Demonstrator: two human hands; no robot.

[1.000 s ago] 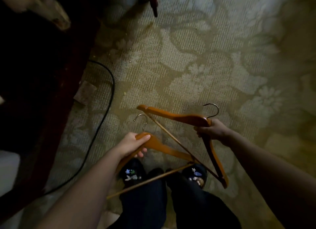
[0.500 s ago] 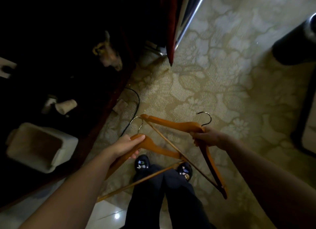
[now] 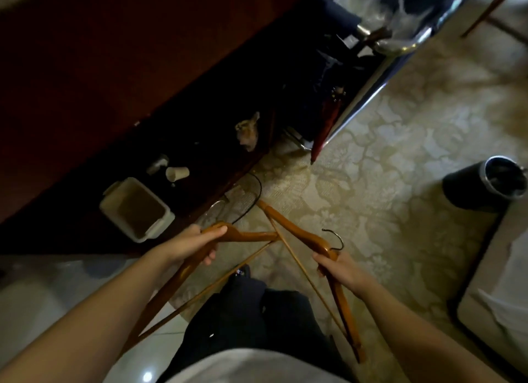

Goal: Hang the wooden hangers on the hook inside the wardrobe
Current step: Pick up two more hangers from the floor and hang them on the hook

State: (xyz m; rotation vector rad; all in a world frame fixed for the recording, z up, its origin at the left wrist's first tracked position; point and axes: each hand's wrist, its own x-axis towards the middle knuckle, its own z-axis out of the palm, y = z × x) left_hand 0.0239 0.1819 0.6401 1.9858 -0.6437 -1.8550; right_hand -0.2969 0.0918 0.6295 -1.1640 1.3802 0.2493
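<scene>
Gripping one wooden hanger each, the hands are held apart over dark trousers. The left hand (image 3: 194, 247) is closed on the peak of the left hanger (image 3: 245, 236); the right hand (image 3: 340, 269) is clamped on the right hanger (image 3: 297, 229) just below its dark hook (image 3: 335, 238). The two hangers cross between the hands. Beyond lies a patterned carpet (image 3: 385, 165). To the left the wardrobe (image 3: 114, 76) stands dark, with a white tub (image 3: 137, 209) and a cup (image 3: 177, 173) on its floor. A black bin (image 3: 485, 186) stands at right.
</scene>
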